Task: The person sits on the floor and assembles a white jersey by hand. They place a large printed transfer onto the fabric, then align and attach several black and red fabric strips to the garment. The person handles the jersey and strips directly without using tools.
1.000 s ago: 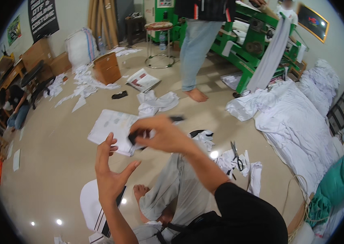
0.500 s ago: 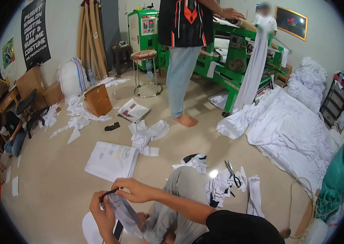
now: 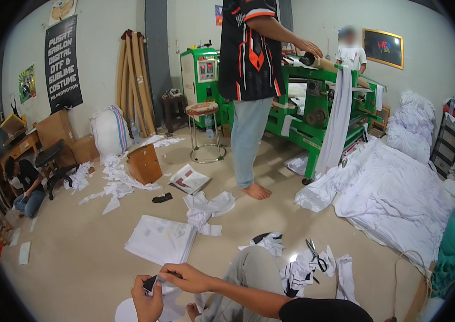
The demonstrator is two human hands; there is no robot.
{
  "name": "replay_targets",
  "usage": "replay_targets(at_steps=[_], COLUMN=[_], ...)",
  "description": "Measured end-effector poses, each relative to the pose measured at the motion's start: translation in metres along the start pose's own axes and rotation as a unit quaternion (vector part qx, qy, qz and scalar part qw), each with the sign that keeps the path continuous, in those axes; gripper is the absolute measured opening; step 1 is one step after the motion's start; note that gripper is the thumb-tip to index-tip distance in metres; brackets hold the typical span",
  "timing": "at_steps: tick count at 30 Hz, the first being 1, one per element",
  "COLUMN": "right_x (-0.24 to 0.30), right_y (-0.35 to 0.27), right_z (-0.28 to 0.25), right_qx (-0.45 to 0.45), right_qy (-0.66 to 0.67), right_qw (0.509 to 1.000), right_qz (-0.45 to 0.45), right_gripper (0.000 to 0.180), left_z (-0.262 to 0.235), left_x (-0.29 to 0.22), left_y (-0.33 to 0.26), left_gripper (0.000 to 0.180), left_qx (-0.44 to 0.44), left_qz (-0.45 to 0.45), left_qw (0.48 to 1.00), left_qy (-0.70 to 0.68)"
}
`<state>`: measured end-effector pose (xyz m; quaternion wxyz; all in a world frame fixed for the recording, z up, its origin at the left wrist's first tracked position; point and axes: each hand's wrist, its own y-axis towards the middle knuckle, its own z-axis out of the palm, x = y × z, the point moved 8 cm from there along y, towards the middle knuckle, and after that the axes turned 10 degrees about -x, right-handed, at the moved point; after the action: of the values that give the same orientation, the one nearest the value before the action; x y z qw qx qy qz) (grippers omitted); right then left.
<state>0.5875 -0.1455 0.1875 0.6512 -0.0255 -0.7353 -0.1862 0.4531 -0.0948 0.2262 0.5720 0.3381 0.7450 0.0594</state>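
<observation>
In front of my bent knee, both hands hold a white piece of cloth (image 3: 169,294) with a black edge. My left hand (image 3: 147,303) pinches its black part between thumb and fingers. Close beside it, my right hand (image 3: 187,277) grips the same cloth near the top, fingers curled. The lower part of the cloth hangs towards a rounded white piece (image 3: 126,310) on the floor, partly cut off by the lower edge. Beyond my hands lies a flat stack of white fabric (image 3: 157,239). Scissors (image 3: 316,255) rest on white and black scraps (image 3: 297,273) to the right.
A barefoot person (image 3: 253,134) stands by a green roller machine (image 3: 313,121); another person is behind it. A large white fabric heap (image 3: 394,198) covers the right side. A stool (image 3: 202,108), a brown box (image 3: 144,164) and scraps stand or lie farther off. Someone crouches far left (image 3: 27,182).
The view has tilted upward, so the room sits lower in it. The black edge, earlier stretched between my hands, is now bunched at my left fingers, with my hands closer together.
</observation>
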Motion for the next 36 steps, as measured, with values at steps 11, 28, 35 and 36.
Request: replay_targets(at_steps=[11,28,35,36], right_x=[-0.039,-0.038,-0.088,-0.095], right_y=[-0.021,-0.038,0.001,0.005], right_z=[0.005,0.029,0.001,-0.003], right_qx=[0.113,0.213,0.12,0.097], right_qy=[-0.072,-0.008,-0.085,-0.078], right_qw=[0.988,0.977,0.989,0.992], right_qz=[-0.08,-0.018,-0.014,-0.033], right_gripper=[0.027,0.029,0.047,0.049], left_z=[-0.039,-0.155,-0.229,-0.242], left_x=[0.023,0.096,-0.001,-0.005], left_y=[-0.003,-0.018,-0.052,-0.058], left_gripper=[0.051,0.054,0.01,0.009], left_qx=[0.108,-0.076,-0.391,-0.416], left_qz=[-0.077,-0.101,0.081,0.081], left_qw=[0.941,0.935,0.892,0.869], left_qy=[0.312,0.332,0.212,0.256])
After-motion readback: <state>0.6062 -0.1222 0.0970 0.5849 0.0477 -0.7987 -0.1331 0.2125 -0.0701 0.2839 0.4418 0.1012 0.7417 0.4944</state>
